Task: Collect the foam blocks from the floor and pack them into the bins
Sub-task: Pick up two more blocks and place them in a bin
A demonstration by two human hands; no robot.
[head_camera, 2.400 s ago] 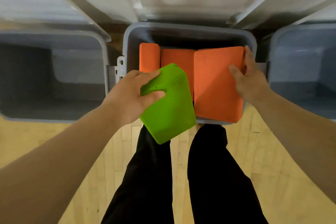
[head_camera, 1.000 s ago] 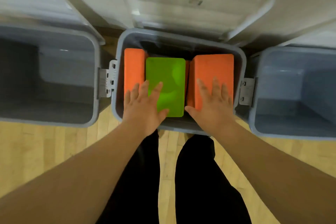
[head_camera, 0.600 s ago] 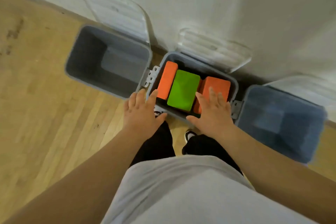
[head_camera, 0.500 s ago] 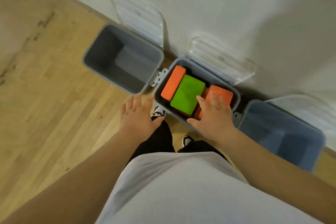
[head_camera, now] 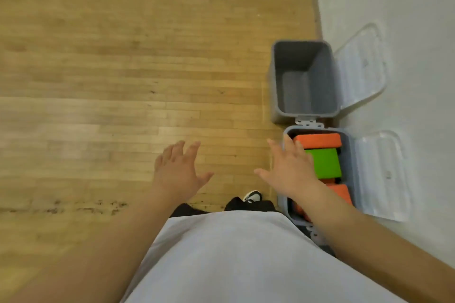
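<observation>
Near bin (head_camera: 349, 160) packed: orange block (head_camera: 317, 140), green block (head_camera: 326, 162). Far bin (head_camera: 305, 113) empty. Left grip (head_camera: 176, 174), right grip (head_camera: 290, 172) spread, holding nothing.

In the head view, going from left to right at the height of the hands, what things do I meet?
In order: left hand → right hand → green block → clear lid → wall.

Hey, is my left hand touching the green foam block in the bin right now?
Apart. The head view shows the left hand over bare floor, with the right hand between it and the green block.
</observation>
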